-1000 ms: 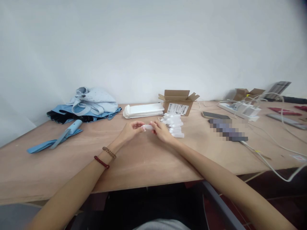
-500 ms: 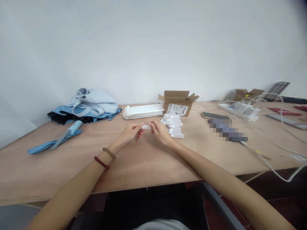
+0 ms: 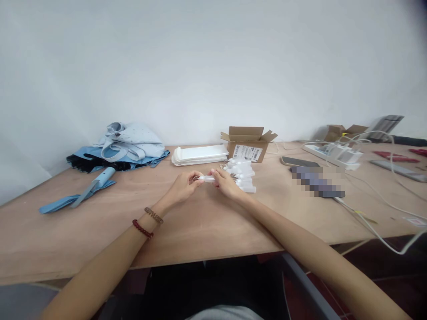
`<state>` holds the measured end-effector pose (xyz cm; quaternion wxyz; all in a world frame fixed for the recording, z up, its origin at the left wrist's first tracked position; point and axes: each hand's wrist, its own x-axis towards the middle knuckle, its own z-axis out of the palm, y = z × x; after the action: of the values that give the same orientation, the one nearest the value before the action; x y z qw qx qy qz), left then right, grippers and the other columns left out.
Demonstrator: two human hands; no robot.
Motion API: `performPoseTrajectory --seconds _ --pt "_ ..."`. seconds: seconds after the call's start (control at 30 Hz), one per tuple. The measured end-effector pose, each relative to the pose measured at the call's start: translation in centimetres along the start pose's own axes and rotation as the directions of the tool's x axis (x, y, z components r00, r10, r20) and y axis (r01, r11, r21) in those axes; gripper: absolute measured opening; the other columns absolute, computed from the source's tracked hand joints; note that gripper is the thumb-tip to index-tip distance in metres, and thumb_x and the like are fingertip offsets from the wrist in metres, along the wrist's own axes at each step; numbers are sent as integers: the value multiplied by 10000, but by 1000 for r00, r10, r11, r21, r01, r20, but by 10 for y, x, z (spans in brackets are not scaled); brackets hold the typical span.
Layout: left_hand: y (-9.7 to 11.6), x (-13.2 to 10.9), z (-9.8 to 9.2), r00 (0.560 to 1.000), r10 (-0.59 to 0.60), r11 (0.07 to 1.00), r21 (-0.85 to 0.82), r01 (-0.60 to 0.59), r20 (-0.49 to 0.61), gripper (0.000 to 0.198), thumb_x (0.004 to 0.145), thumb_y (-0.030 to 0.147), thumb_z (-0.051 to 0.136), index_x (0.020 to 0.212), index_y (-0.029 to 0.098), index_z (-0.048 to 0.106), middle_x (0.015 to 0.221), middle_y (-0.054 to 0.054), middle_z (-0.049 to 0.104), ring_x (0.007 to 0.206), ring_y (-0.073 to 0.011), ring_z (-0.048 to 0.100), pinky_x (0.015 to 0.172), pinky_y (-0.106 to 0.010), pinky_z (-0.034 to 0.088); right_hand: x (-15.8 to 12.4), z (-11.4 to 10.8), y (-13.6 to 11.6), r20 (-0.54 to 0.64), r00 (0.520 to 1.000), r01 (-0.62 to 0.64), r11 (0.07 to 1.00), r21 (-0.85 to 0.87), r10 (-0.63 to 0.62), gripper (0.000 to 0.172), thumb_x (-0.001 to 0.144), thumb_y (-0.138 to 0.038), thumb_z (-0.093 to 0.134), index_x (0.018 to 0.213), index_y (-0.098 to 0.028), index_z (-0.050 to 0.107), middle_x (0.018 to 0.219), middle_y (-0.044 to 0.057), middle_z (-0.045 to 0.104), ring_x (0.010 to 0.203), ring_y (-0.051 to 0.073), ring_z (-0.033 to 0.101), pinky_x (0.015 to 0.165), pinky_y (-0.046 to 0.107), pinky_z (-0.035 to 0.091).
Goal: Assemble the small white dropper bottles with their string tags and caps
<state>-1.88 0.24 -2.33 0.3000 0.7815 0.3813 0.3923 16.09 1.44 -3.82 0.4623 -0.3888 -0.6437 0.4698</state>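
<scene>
A small translucent white tube (image 3: 208, 178) lies level between my two hands, just above the table. My left hand (image 3: 183, 186) pinches its left end, where a thin pale loop shows by the fingertips. My right hand (image 3: 227, 183) grips the right end between thumb and fingers, so that end is hidden. Right beside my right hand, several similar white tubes (image 3: 245, 174) lie in a row with thin cords at their left ends.
Behind my hands are a stack of white sleeves (image 3: 200, 153) and an opened cardboard box (image 3: 248, 146). A blue umbrella (image 3: 100, 180) and a pale cloth bag (image 3: 133, 140) lie left. Phones (image 3: 300, 161), white cables (image 3: 370, 200) and a power strip (image 3: 333, 153) lie right.
My fingers have shifted on the tube: the hands are slightly farther apart, more of the tube shows, and a thin loop has come into view at its left end.
</scene>
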Motion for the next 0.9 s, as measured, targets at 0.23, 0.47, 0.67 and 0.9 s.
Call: performPoseTrajectory --seconds 0.23,0.47,0.67,0.9 --pt "1 4 -1 990 -120 977 -187 105 -73 299 731 401 651 847 127 633 787 -46 639 711 -150 565 696 -282 456 -6 -1 -5 -24 962 233 860 -455 -273 272 883 -414 488 960 -163 559 768 34 608 699 162 543 667 271 395" --pt "7 5 -8 931 -365 837 -427 343 33 399 721 504 646 756 107 640 737 -69 638 620 -124 561 583 -254 456 -7 0 -5 102 902 392 695 -602 -420 170 911 -249 474 1032 -169 563 968 97 652 883 204 584 771 285 404" --pt "5 4 -8 920 -385 836 -395 380 70 423 738 531 634 693 111 608 627 -26 571 541 -102 524 498 -227 415 -9 0 -5 130 908 384 667 -638 -398 192 937 -277 445 1030 -162 567 913 92 666 809 189 596 717 260 385" --pt "3 5 -6 966 -255 873 -417 253 54 396 675 496 688 715 114 593 662 -19 579 571 -103 529 592 -265 471 -12 2 -11 38 959 247 757 -605 -282 257 936 -346 444 788 -172 562 646 15 599 601 144 534 610 238 331"
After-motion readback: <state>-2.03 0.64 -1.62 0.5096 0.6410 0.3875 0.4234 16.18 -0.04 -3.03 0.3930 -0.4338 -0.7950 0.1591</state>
